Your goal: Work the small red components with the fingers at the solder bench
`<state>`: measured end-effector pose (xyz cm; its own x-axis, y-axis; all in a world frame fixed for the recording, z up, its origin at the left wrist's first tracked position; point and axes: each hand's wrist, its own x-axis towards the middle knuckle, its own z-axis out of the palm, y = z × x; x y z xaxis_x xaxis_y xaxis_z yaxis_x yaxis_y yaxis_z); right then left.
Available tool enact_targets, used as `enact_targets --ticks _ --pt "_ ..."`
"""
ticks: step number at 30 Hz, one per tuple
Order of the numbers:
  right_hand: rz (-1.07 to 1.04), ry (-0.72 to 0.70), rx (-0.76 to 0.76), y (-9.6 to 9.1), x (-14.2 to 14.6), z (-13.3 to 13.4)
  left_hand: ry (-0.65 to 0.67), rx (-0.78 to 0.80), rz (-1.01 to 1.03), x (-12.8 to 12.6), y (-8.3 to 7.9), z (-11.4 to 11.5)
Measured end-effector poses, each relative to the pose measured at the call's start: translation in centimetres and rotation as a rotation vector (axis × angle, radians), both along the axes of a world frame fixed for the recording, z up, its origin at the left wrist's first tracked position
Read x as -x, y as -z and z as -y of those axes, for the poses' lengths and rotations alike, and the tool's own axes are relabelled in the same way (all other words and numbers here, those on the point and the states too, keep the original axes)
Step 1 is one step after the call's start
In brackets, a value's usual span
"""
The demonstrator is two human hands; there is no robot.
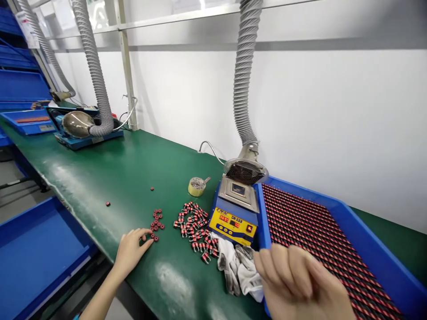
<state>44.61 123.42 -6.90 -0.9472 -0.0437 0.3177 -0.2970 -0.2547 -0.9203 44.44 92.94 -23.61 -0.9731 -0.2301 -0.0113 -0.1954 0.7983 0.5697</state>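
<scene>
My left hand (pixel 133 249) is at the near edge of a small group of dark red rings (pixel 156 222) on the green table. Its thumb and forefinger close around one small red ring (pixel 152 236). My right hand (pixel 296 280) is raised at the lower right, in front of a blue tray, with its fingers curled in; anything inside them is hidden. Between the hands lies a pile of red-and-black parts with bent metal wire legs (pixel 195 226). Crumpled white and grey gloves (pixel 245 271) rest beside my right hand.
A blue and yellow solder pot (pixel 233 213) with a lit display stands under a grey extraction hose (pixel 245 80). Beside it are a yellow tape roll (pixel 196 186) and a blue tray (pixel 367 240) packed with red-and-black parts. Another blue tray (pixel 40 253) sits below the table at left.
</scene>
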Motion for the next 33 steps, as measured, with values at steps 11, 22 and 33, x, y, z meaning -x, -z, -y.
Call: enact_targets --ticks 11,22,33 --pt "-0.010 -0.055 0.324 0.5 3.3 -2.5 -0.094 -0.699 -0.128 2.0 -6.0 -4.5" --pt "-0.130 0.186 -0.128 0.8 3.6 -5.0 0.576 -1.668 0.043 5.5 -16.9 -23.7" --pt "0.024 0.028 0.172 1.0 4.1 -4.1 0.627 -1.586 0.104 6.0 -15.4 -23.0"
